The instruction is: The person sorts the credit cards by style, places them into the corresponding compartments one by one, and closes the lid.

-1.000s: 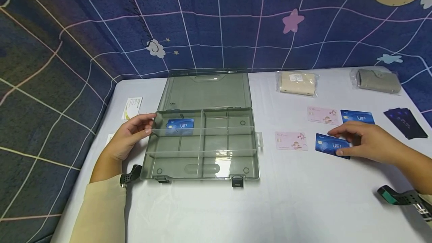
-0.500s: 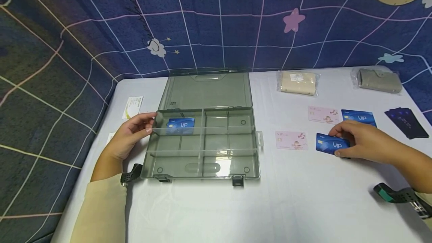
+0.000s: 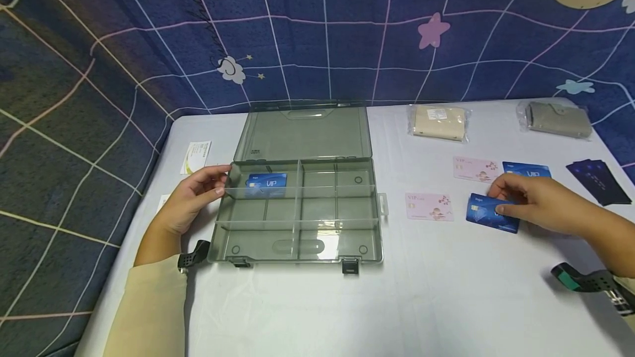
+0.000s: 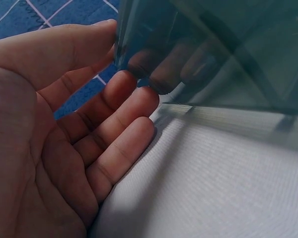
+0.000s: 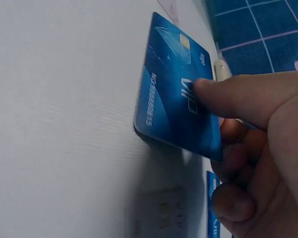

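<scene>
A grey see-through compartment box (image 3: 297,219) lies open on the white table (image 3: 436,302), its lid (image 3: 303,134) flat behind it. One blue VIP card (image 3: 267,183) sits in the box's back left compartment. My left hand (image 3: 195,194) rests with straight fingers (image 4: 119,144) against the box's left wall (image 4: 198,54). My right hand (image 3: 533,200) pinches another blue VIP card (image 3: 488,215), thumb (image 5: 233,96) on its face (image 5: 171,111), with the card's near edge tilted up off the table.
Two pink cards (image 3: 429,206) (image 3: 474,168) and a further blue card (image 3: 528,170) lie right of the box. Dark cards (image 3: 597,180) sit at the far right. Two wrapped card holders (image 3: 439,122) (image 3: 557,118) lie at the back, paper slips (image 3: 196,156) at the left.
My right hand has closed on the blue card and tilted it up from lying flat. The left hand and the box have stayed put.
</scene>
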The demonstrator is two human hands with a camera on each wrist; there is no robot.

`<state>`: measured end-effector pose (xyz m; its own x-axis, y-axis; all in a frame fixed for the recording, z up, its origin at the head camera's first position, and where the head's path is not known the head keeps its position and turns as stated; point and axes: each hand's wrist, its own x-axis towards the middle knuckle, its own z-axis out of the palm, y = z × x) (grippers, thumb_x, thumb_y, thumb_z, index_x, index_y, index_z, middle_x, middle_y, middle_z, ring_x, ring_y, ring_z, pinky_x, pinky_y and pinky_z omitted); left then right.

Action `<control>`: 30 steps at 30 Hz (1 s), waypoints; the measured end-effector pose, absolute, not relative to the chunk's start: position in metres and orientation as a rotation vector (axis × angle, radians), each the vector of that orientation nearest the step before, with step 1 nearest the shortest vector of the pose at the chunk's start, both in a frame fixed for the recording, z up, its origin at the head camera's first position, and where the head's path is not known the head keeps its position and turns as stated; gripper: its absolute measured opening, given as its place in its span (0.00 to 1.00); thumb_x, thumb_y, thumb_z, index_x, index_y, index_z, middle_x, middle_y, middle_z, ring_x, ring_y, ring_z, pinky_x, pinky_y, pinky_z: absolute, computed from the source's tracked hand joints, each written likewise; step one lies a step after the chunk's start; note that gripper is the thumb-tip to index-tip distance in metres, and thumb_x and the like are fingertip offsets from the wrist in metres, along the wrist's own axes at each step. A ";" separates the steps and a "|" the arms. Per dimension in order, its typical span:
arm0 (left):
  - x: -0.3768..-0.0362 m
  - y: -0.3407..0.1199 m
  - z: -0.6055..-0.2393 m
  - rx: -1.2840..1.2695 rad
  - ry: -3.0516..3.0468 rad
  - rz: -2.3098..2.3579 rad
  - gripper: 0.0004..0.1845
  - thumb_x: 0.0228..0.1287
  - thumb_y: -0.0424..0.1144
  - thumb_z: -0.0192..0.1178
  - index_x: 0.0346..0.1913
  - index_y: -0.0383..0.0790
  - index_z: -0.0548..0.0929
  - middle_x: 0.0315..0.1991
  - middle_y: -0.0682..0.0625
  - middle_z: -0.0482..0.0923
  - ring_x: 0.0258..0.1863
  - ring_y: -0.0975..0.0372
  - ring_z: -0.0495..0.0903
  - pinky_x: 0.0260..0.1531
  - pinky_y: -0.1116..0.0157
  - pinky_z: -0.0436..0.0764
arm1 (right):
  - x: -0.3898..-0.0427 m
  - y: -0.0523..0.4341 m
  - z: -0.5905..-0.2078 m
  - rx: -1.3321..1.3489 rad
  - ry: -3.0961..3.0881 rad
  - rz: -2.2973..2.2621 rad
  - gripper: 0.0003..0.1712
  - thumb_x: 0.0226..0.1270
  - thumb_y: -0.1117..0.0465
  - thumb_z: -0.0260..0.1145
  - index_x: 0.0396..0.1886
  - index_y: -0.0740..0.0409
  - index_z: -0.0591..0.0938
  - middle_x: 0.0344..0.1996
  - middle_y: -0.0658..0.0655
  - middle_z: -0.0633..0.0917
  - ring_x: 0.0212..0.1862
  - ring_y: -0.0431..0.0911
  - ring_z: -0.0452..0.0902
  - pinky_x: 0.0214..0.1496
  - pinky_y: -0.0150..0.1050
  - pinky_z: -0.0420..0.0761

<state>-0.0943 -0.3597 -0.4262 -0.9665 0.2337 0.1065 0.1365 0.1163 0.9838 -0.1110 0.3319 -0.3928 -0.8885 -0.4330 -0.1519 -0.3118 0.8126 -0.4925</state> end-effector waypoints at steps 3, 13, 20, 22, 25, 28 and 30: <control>-0.094 -0.360 -0.426 0.382 2.290 2.005 0.24 0.74 0.18 0.58 0.71 0.27 0.77 0.53 0.51 0.80 0.53 0.62 0.77 0.53 0.71 0.78 | -0.113 0.334 -0.390 -0.580 2.753 -0.719 0.10 0.70 0.67 0.75 0.46 0.52 0.85 0.35 0.45 0.83 0.36 0.37 0.74 0.37 0.31 0.76; -0.092 -0.361 -0.425 0.379 2.291 2.015 0.24 0.73 0.18 0.58 0.70 0.27 0.77 0.52 0.50 0.80 0.52 0.62 0.77 0.52 0.72 0.78 | -0.125 0.332 -0.378 -0.687 2.722 -0.881 0.12 0.70 0.73 0.72 0.42 0.52 0.85 0.30 0.43 0.81 0.34 0.38 0.74 0.36 0.29 0.72; -0.093 -0.359 -0.424 0.375 2.288 2.013 0.24 0.74 0.19 0.58 0.70 0.27 0.77 0.53 0.50 0.81 0.53 0.62 0.77 0.52 0.72 0.79 | -0.135 0.317 -0.365 -0.761 2.592 -1.028 0.12 0.71 0.75 0.69 0.43 0.55 0.85 0.31 0.48 0.83 0.35 0.41 0.75 0.36 0.30 0.73; -0.094 -0.359 -0.425 0.374 2.286 2.013 0.24 0.74 0.19 0.58 0.70 0.27 0.77 0.54 0.51 0.81 0.53 0.62 0.77 0.52 0.72 0.79 | -0.137 0.309 -0.359 -0.761 2.580 -1.010 0.11 0.72 0.74 0.69 0.44 0.54 0.85 0.31 0.48 0.83 0.36 0.42 0.76 0.37 0.31 0.74; -0.095 -0.359 -0.425 0.376 2.287 2.013 0.24 0.74 0.19 0.58 0.70 0.28 0.78 0.53 0.52 0.81 0.52 0.62 0.77 0.52 0.72 0.78 | -0.142 0.296 -0.351 -0.757 2.549 -0.998 0.09 0.74 0.73 0.68 0.45 0.55 0.85 0.31 0.48 0.83 0.36 0.43 0.76 0.38 0.32 0.75; -0.095 -0.359 -0.426 0.380 2.292 2.013 0.24 0.74 0.19 0.58 0.70 0.27 0.78 0.52 0.51 0.81 0.51 0.62 0.78 0.52 0.71 0.78 | -0.148 0.283 -0.344 -0.757 2.517 -0.999 0.08 0.75 0.73 0.67 0.46 0.57 0.85 0.32 0.48 0.83 0.37 0.43 0.76 0.38 0.32 0.76; -0.095 -0.360 -0.426 0.380 2.295 2.010 0.24 0.74 0.19 0.58 0.70 0.27 0.78 0.51 0.51 0.80 0.51 0.62 0.77 0.52 0.71 0.78 | -0.152 0.274 -0.339 -0.781 2.496 -1.007 0.08 0.75 0.73 0.67 0.46 0.59 0.84 0.33 0.49 0.84 0.37 0.43 0.76 0.39 0.32 0.76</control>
